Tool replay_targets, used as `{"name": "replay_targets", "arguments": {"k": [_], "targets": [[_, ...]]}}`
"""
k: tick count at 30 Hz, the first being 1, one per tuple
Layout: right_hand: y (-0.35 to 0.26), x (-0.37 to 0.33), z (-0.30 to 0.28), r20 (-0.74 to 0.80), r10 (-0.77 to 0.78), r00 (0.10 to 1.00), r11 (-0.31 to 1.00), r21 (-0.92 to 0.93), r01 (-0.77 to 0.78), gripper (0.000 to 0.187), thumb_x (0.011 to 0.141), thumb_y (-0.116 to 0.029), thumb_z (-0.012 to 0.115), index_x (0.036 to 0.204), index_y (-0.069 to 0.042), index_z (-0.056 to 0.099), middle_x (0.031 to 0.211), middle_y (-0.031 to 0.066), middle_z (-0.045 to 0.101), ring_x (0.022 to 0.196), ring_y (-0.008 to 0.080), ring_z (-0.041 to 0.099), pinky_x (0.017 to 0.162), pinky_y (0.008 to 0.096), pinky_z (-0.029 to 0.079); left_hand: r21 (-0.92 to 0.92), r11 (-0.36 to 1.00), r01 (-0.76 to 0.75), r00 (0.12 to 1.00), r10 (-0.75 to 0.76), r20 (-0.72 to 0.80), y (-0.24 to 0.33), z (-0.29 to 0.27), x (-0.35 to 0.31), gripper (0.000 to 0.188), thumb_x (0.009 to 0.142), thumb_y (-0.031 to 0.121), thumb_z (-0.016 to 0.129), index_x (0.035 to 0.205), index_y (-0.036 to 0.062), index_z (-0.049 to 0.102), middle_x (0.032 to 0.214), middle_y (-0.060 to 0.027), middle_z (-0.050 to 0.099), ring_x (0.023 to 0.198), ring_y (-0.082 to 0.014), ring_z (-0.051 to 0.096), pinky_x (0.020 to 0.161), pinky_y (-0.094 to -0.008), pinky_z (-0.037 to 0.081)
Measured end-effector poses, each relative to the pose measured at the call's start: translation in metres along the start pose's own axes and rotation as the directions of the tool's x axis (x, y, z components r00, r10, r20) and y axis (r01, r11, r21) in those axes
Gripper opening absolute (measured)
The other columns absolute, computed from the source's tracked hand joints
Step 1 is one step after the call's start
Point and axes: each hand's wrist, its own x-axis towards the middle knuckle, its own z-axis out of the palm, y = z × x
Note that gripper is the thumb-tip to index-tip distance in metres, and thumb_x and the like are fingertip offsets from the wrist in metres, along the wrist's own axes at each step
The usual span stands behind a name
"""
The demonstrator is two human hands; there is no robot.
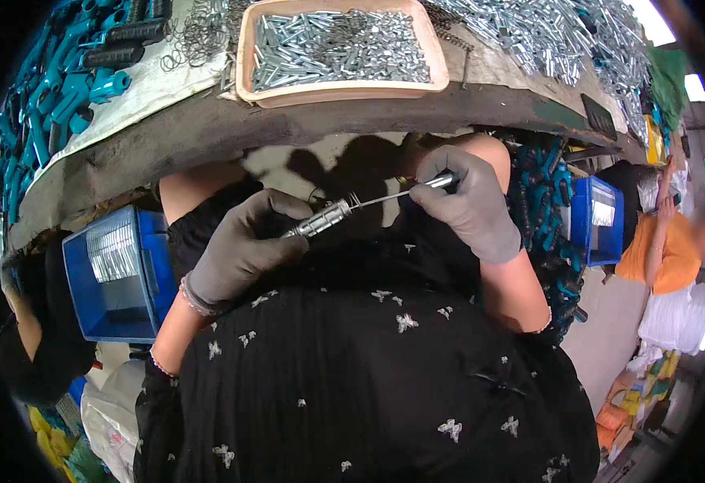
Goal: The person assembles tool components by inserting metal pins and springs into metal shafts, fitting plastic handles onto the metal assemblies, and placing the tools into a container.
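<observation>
My left hand, in a grey glove, is closed around a silvery ribbed metal cylinder. At the cylinder's right end sits a small wire coil. My right hand, gloved too, pinches a thin metal rod whose thicker shiny end shows between thumb and fingers. The rod's tip points left and meets the coil; whether it goes inside the cylinder I cannot tell. Both hands are above my lap, just short of the bench edge.
A cream tray of small metal pins stands on the bench. Loose springs, teal tool housings and a heap of metal parts lie around it. Blue crates flank my legs. A person in orange is at the right.
</observation>
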Motion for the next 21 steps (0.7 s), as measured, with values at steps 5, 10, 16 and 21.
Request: {"name": "replay_targets", "arguments": {"k": [5, 10, 16, 21], "targets": [[0.005, 0.008, -0.001, 0.016, -0.025, 1.000, 0.999, 0.037, 0.025, 0.017, 0.079, -0.013, 0.075, 0.085, -0.001, 0.064, 0.074, 0.0021, 0.061, 0.067, 0.0090, 0.055, 0.062, 0.0263, 0.045, -0.093, 0.995, -0.029, 1.000, 0.029, -0.004, -0.010, -0.005, -0.004, 0.028, 0.086, -0.001, 0.070, 0.110, 0.0030, 0.057, 0.105, 0.0002, 0.059, 0.097, -0.0068, 0.056, 0.085, -0.0252, 0.048], [-0.008, 0.013, 0.017, 0.093, -0.106, 0.990, 0.994, -0.015, 0.108, 0.017, 0.078, -0.012, 0.075, 0.085, -0.001, 0.065, 0.077, 0.0021, 0.061, 0.072, 0.0096, 0.056, 0.066, 0.0264, 0.045, -0.097, 0.995, -0.002, 0.998, 0.007, 0.058, -0.004, -0.002, -0.001, 0.029, 0.086, -0.001, 0.069, 0.111, 0.0040, 0.056, 0.103, 0.0007, 0.057, 0.093, -0.0068, 0.055, 0.080, -0.0243, 0.047], [-0.015, 0.018, 0.034, 0.245, 0.043, 0.969, 0.994, 0.088, -0.067, 0.017, 0.078, -0.013, 0.075, 0.085, -0.001, 0.065, 0.078, 0.0017, 0.060, 0.074, 0.0095, 0.055, 0.068, 0.0269, 0.045, -0.278, 0.961, 0.001, 0.996, 0.023, 0.081, -0.008, -0.002, -0.001, 0.031, 0.085, -0.001, 0.068, 0.112, 0.0044, 0.052, 0.100, -0.0012, 0.056, 0.085, -0.0070, 0.054, 0.072, -0.0232, 0.045], [-0.012, 0.021, 0.041, 0.301, 0.018, 0.953, 0.982, 0.175, -0.073, 0.015, 0.084, -0.014, 0.069, 0.089, -0.001, 0.065, 0.083, 0.0029, 0.060, 0.078, 0.0102, 0.054, 0.073, 0.0274, 0.045, -0.102, 0.993, -0.055, 0.998, 0.059, 0.038, -0.016, -0.004, 0.002, 0.028, 0.083, 0.002, 0.071, 0.105, 0.0038, 0.053, 0.094, -0.0012, 0.057, 0.079, -0.0069, 0.055, 0.066, -0.0233, 0.045]]}}
